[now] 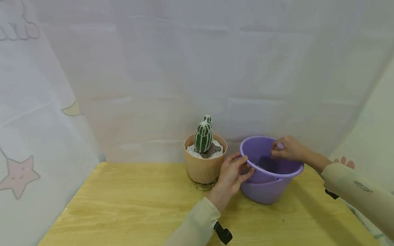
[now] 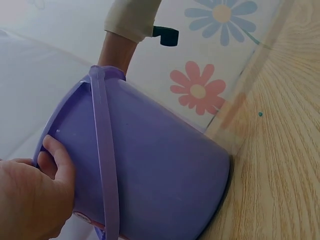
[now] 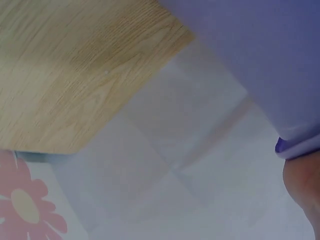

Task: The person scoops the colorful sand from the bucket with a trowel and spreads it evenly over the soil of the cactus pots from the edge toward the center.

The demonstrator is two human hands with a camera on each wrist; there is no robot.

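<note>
The purple bucket [image 1: 268,171] stood right of center on the wooden table [image 1: 128,212], tilted toward the person, just right of the cactus pot [image 1: 205,162]. The left hand [image 1: 232,172] clasped its near-left rim; the right hand [image 1: 287,148] pinched the far rim. Something pale lay inside, unclear. The pot held 1 cactus [image 1: 203,136] in white gravel.

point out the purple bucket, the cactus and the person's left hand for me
purple bucket [image 1: 267,191], head view, on its outer wall below the rim.
cactus [image 1: 203,137], head view, on the striped green body.
left hand [image 1: 232,174], head view, on the back of the hand gripping the bucket's rim.
</note>
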